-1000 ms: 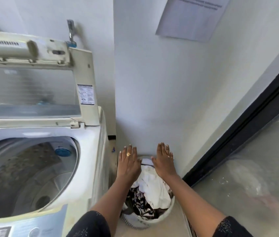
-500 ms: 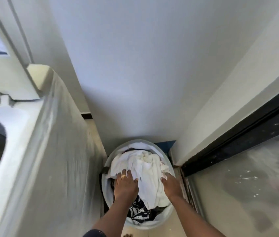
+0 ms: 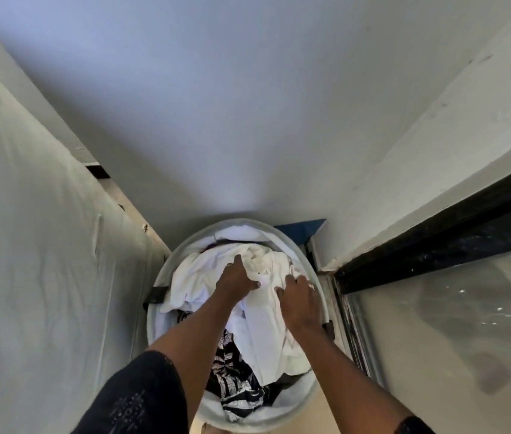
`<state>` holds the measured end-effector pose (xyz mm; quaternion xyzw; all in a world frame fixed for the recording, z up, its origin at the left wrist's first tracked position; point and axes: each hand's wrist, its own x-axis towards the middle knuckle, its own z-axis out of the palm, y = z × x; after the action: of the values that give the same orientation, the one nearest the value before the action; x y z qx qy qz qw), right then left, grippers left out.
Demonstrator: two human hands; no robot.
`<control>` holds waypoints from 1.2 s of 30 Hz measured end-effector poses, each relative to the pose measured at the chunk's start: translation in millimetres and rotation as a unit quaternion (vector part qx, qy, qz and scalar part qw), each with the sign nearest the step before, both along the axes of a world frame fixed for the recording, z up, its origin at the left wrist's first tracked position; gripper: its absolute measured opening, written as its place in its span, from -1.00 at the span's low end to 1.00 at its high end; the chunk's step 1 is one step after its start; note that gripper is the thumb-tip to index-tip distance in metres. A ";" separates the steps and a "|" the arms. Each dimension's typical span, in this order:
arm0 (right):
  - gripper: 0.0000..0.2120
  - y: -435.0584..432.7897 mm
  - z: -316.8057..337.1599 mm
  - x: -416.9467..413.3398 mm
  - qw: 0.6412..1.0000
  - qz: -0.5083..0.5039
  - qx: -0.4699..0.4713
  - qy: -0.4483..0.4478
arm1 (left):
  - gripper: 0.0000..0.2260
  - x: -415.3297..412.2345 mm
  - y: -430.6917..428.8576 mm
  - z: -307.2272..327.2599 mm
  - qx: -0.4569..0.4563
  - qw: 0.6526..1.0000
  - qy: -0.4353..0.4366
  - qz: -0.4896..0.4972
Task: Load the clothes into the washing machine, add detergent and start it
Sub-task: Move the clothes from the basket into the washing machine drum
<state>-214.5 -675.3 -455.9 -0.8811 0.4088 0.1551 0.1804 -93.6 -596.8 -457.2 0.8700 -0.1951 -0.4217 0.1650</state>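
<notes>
- L hand: rests on the white garment at the top of the pile. Index finger straight, thumb spread toward the R hand, other fingers sunk in folds. I cannot tell whether this grasp is closed.
- R hand: just beside the L hand, on the same garment's right part. Fingers curled, thumb against a bunched fold. I read this as grasping the white garment.
- White garment: crumpled, lying on top inside the laundry basket, covering most of the opening.
- Patterned garment: blk/wht print, under the white one, visible at the near side of the basket btwn the forearms.
- Laundry basket: round, pale rim. It stands on the floor against the rear wall, btwn the washing machine at left and the black frame at right.
- Washing machine: only its side shows, under a wrinkled pale cover, just beside the basket. Contact: I cannot tell.
- Blue item: behind the basket, right side, partly hidden. Type unclear.
- Glass pane: below the black frame, w/ reflections.
- Sleeve: dark, on the L arm.
</notes>
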 end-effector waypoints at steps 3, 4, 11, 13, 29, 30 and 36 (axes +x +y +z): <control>-0.58 -14.1 1.2 17.4 0.998 0.000 0.035 -0.044 | -0.54 1.5 7.2 0.8 -0.007 1.000 0.001 -0.003; -0.54 -17.5 2.3 20.1 0.998 0.017 0.048 -0.047 | -0.60 -1.2 12.7 5.9 -0.022 1.000 -0.004 0.004; -0.53 -16.3 57.5 21.5 0.973 0.226 0.031 0.032 | -0.57 -20.3 52.1 89.9 -0.176 0.984 -0.020 -0.011; -0.63 -15.4 87.6 21.6 0.975 0.215 0.035 0.050 | -0.49 -22.5 59.6 118.0 -0.179 0.983 -0.027 -0.042; -0.82 14.5 393.6 26.4 0.969 0.135 0.140 -0.150 | -0.63 3.7 110.9 369.0 0.013 0.947 -0.246 -0.207; -0.82 16.0 411.1 26.3 0.968 0.144 0.130 -0.161 | -0.62 6.4 115.2 383.9 0.015 0.939 -0.264 -0.220; -0.85 28.8 507.0 23.9 0.954 0.175 0.033 -0.243 | -0.65 11.9 138.0 473.3 -0.006 0.946 -0.286 -0.155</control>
<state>-190.6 -646.6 51.1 -0.9434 0.1866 -0.0212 0.2733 -81.7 -458.8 16.1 0.9121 -0.3689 -0.1745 0.0407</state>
